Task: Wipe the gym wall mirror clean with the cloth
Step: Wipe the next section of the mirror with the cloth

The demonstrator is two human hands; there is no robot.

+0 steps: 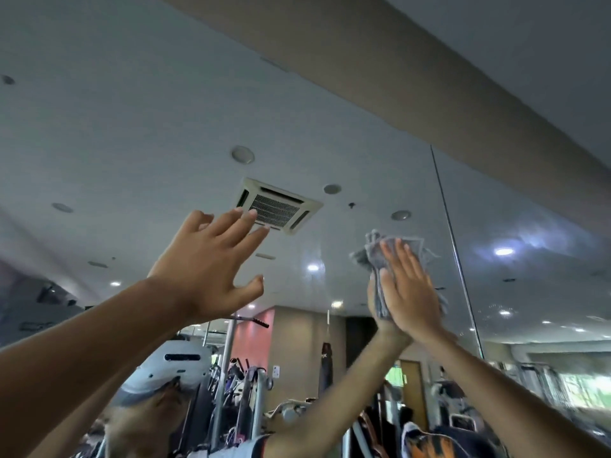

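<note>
The large frameless wall mirror is filling the view, reflecting a white ceiling with a square air-conditioning vent. A thin vertical seam is splitting the glass at right. The left hand is reaching up, fingers spread and straight, grasping nothing. The right hand is pressing flat-fingered on the frayed grey cloth, pinning it high against the mirror, just left of the seam
</note>
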